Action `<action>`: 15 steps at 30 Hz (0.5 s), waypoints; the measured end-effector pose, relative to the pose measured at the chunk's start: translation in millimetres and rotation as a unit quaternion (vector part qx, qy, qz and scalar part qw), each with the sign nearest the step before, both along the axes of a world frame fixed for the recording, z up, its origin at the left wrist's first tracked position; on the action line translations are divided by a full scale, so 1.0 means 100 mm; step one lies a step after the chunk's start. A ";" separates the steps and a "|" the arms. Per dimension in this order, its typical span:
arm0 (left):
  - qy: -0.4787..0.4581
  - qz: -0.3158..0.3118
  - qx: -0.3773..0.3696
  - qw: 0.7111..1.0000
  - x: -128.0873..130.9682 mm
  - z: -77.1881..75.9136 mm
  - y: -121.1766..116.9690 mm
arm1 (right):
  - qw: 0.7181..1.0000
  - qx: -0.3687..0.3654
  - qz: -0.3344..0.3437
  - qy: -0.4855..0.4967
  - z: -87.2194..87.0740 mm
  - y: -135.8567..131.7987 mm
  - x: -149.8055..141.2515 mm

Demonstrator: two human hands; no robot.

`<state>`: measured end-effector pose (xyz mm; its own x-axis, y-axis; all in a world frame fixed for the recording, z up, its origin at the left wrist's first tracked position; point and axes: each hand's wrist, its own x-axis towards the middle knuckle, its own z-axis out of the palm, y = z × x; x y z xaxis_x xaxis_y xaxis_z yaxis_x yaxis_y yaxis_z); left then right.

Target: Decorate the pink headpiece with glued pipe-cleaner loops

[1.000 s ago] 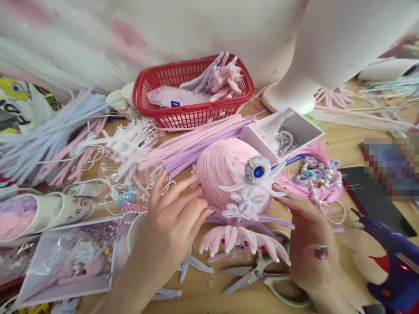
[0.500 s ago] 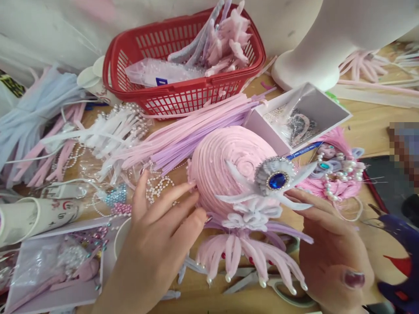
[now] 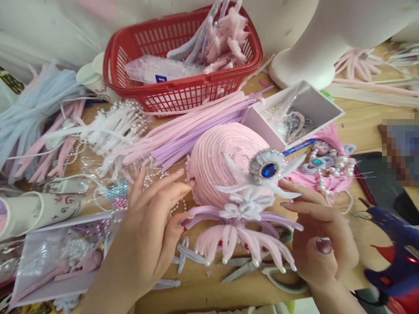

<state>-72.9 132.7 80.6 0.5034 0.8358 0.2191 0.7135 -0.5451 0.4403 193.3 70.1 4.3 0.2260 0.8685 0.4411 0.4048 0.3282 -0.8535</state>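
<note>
A pink dome coiled from fuzzy pipe cleaners (image 3: 209, 161) lies on the table between my hands. On it sit a pale blue rosette with a deep blue gem (image 3: 269, 170) and long pale petals, and a small pale blue flower (image 3: 245, 204). Lilac strands and a fringe of pink loops (image 3: 229, 244) tipped with white pearls spread below. My left hand (image 3: 147, 222) is open at the dome's left side, thumb near a lilac strand; whether it touches cannot be made out. On the right, my right hand (image 3: 322, 231) has its fingers extended beside a pale petal tip, gripping nothing visible.
Behind stand a red basket (image 3: 183, 93) and a white box (image 3: 296, 117). Pink and lilac pipe cleaners (image 3: 196, 126) lie in front of the basket. Scissors (image 3: 284, 279) are under the fringe. A blue glue gun (image 3: 389, 235) is at right; paper cups (image 3: 55, 209) are at left.
My left hand's fingers have come away from the dome's face toward its left edge, and the thumb has moved left. My right hand's thumb has shifted up and left.
</note>
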 end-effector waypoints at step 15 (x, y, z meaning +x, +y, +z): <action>-0.104 0.064 0.144 0.982 0.03 -0.05 -0.22 | 0.970 0.203 -0.125 -0.046 -0.06 0.18 0.07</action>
